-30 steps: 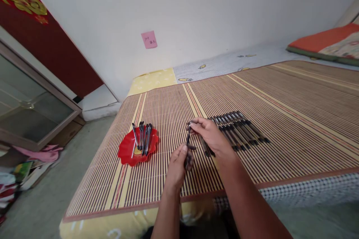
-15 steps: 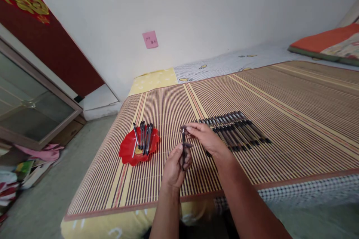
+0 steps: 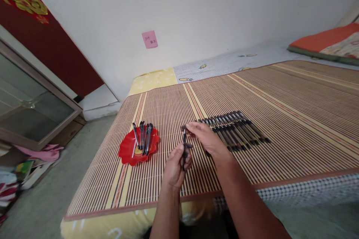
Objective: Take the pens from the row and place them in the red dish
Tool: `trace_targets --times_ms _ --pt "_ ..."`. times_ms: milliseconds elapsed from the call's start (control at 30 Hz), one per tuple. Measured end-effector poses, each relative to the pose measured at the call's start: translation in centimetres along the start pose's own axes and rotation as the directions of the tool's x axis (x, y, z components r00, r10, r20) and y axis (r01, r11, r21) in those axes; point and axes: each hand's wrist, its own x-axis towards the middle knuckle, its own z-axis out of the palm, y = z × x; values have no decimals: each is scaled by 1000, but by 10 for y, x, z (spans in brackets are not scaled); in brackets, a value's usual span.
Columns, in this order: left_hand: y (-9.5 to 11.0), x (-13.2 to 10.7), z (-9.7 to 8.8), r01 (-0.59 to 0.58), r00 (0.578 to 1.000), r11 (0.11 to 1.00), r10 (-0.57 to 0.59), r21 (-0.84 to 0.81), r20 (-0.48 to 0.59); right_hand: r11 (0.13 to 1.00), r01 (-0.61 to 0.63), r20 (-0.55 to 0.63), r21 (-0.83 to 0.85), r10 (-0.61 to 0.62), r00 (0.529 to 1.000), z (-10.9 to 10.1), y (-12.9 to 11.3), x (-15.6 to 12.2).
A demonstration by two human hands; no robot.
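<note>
My left hand is closed around the lower part of a dark pen held upright over the striped bamboo mat. My right hand pinches the pen's top end with thumb and fingertips. Just right of my right hand lies a row of several dark pens side by side on the mat. To the left, a red plate holds several more pens.
The mat covers a bed whose front edge is close to me. A white wall with a pink note is behind. A glass-fronted cabinet and clutter on the floor are at left; a folded orange blanket lies far right.
Both hands with the pen have shifted slightly left and down; my right hand's fingers have closed onto the pen's top. The rows of pens have not moved.
</note>
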Motion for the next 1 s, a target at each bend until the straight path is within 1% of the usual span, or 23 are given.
trace_targets --times_ms 133,367,567,667,833,1000 --pt "1 0 1 3 1000 1000 -3 5 10 1000 3 -27 20 -2 1000 -2 3 1" --pt "1 -1 2 3 1000 1000 -3 23 -8 999 -2 -12 -39 1 1000 -1 1 -1" --pt "1 0 2 6 999 1000 -6 28 -32 999 8 -58 -34 -10 998 -2 1 0" --pt "1 -1 3 3 999 1000 -2 26 -34 999 19 -46 -33 -21 999 -4 1 1" --pt "0 -1 2 7 1000 1000 -7 21 -30 996 3 -8 -88 -4 1000 -4 -3 -2" --pt "0 0 2 3 1000 999 -3 34 -16 997 16 -40 -80 -20 999 -3 -1 -1"
